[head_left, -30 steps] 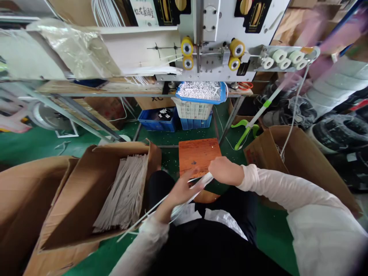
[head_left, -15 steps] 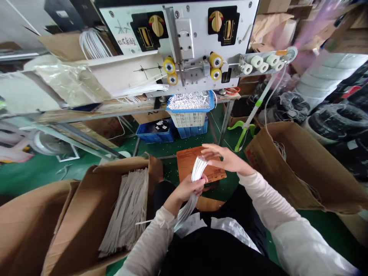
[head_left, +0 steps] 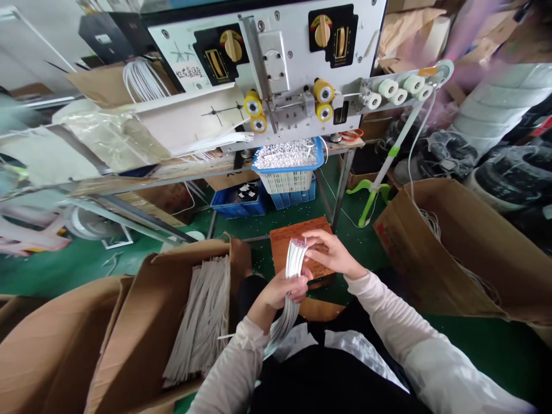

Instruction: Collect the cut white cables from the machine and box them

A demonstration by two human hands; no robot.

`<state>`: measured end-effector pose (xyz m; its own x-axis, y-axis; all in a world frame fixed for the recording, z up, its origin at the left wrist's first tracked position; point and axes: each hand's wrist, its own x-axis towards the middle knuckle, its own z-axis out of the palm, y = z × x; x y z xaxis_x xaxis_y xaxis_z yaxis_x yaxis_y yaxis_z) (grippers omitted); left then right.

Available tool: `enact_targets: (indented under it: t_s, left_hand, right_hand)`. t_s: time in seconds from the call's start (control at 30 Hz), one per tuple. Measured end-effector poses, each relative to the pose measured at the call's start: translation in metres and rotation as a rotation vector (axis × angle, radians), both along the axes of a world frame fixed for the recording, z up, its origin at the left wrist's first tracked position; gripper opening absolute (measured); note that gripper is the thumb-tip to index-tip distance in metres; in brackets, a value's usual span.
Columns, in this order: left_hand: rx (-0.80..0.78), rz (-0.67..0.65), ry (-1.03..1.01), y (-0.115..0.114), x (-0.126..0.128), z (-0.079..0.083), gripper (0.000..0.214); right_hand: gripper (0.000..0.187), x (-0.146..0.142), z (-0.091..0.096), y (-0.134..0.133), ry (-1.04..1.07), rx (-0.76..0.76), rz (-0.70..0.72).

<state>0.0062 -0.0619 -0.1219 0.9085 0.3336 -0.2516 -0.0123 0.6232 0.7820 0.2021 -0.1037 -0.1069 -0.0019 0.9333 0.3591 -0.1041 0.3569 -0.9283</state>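
Note:
A bundle of white wires stands up from my left hand, whose fingers are wrapped round it. The cut ends at its top look pinkish. Below the fist the wires bend down and run toward my lap, partly hidden by my left sleeve. My right hand is at the upper right side of the bundle, its fingers curved and apart from the thumb. Its fingertips are at the wire ends; whether they touch single wires I cannot tell. Behind both hands is a brown wooden stool.
A cardboard box of cut white wires stands at my left, another cardboard box at my right. Ahead is a wire machine with yellow rollers. A basket of white scraps sits below it, beside a green-footed stand.
My right hand has moved slightly down and its fingers have curled in from over the wire ends to the bundle's right side. The left hand keeps its hold. The view has shifted slightly.

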Motion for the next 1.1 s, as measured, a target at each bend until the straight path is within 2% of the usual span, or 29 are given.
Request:
enact_targets:
  t_s: [0.13,0.27,0.4,0.57,0.7,0.83,1.0,1.1]
  left_hand:
    - [-0.014,0.102,0.001,0.001,0.000,0.002,0.043]
    - [-0.014,0.286,0.030,0.005,-0.002,0.003,0.044]
    - [0.012,0.383,0.104,0.012,-0.005,0.002,0.047]
    - [0.063,0.369,0.119,0.011,-0.005,0.004,0.046]
    - [0.122,0.296,0.096,0.006,-0.002,0.009,0.046]
    - [0.150,0.252,0.104,0.002,0.000,0.012,0.050]
    - [0.060,0.246,-0.023,-0.001,0.003,0.012,0.045]
    - [0.061,0.214,-0.028,-0.001,0.005,0.013,0.044]
  right_hand:
    - [0.025,-0.009,-0.013,-0.002,0.052,0.017,-0.183]
    - [0.023,-0.017,-0.025,-0.013,-0.053,0.041,-0.366]
    - [0.029,-0.020,-0.020,-0.025,-0.200,0.074,-0.348]
    - [0.020,-0.015,0.007,-0.009,-0.240,0.061,-0.190]
    - [0.016,-0.014,0.020,0.013,-0.277,0.067,-0.164]
    - [0.011,-0.018,0.020,0.023,-0.298,0.095,-0.226]
    - [0.014,-0.022,0.018,0.024,-0.267,0.112,-0.237]
    - [0.015,-0.022,0.016,0.025,-0.245,0.127,-0.231]
